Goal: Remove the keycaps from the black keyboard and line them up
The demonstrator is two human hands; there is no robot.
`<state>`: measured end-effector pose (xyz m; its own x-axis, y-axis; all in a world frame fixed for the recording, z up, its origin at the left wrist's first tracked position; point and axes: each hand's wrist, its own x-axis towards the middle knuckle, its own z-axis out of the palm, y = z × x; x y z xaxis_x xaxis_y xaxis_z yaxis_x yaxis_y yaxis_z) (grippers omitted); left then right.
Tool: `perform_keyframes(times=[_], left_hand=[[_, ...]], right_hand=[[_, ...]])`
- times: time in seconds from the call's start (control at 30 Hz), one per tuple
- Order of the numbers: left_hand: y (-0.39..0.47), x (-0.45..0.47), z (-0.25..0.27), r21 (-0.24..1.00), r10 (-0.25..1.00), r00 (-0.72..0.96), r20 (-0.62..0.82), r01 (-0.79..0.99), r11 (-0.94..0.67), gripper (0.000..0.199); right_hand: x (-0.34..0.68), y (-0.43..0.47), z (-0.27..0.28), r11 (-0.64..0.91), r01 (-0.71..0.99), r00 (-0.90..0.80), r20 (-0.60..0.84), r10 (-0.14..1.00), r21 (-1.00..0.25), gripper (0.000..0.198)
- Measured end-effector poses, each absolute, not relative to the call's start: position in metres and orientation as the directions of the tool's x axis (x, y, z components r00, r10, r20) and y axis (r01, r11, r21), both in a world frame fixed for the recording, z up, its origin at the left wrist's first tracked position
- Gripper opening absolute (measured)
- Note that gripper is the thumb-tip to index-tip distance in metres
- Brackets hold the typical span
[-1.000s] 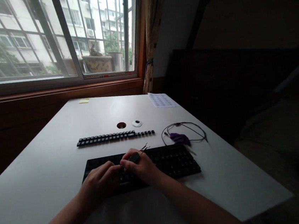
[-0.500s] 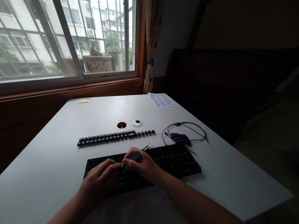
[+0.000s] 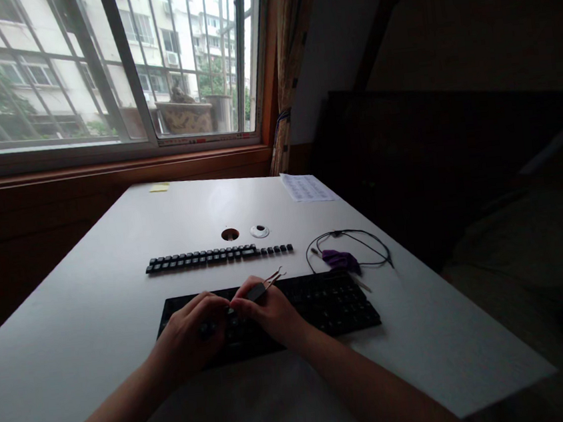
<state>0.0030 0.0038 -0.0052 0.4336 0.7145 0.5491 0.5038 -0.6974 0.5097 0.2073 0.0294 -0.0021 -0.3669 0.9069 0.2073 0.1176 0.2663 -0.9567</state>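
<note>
A black keyboard (image 3: 322, 307) lies on the white table, with both hands over its left and middle part. My right hand (image 3: 272, 309) is closed around a keycap puller (image 3: 257, 291), whose dark handle lies across the fingers while its thin wire prongs point up and right. My left hand (image 3: 193, 328) is closed, thumb and finger pinching a small keycap mostly hidden at the fingertips. The fingertips of both hands meet just above the keys. Behind the keyboard stand rows of loose black keycaps (image 3: 201, 260).
A coiled black cable (image 3: 386, 250) and a purple cloth (image 3: 341, 260) lie behind the keyboard's right end. Farther back are a round table hole (image 3: 230, 234), a white ring cover (image 3: 259, 231), a printed sheet (image 3: 306, 187) and a yellow note (image 3: 159, 187). The table's right edge (image 3: 449, 274) slants toward me.
The left fingers have curled in closer to the right fingertips, covering more of the small keycap between them. The right hand keeps the puller in nearly the same place.
</note>
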Motion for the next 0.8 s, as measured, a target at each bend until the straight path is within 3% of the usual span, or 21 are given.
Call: perform_keyframes(times=[0.23, 0.5, 0.8], left_hand=[[0.002, 0.001, 0.008, 0.689, 0.825, 0.430, 0.367, 0.470, -0.552, 0.012], [0.005, 0.000, 0.001, 0.798, 0.899, 0.368, 0.239, 0.453, -0.398, 0.021], [0.005, 0.001, -0.002, 0.791, 0.895, 0.366, 0.255, 0.454, -0.411, 0.019]], right_hand=[[0.207, 0.030, -0.006, 0.332, 0.119, -0.350, 0.273, 0.896, -0.936, 0.026], [0.205, 0.029, -0.008, 0.314, 0.104, -0.349, 0.261, 0.900, -0.944, 0.026], [0.205, 0.030, -0.013, 0.288, -0.069, -0.346, 0.294, 0.891, -0.955, 0.031]])
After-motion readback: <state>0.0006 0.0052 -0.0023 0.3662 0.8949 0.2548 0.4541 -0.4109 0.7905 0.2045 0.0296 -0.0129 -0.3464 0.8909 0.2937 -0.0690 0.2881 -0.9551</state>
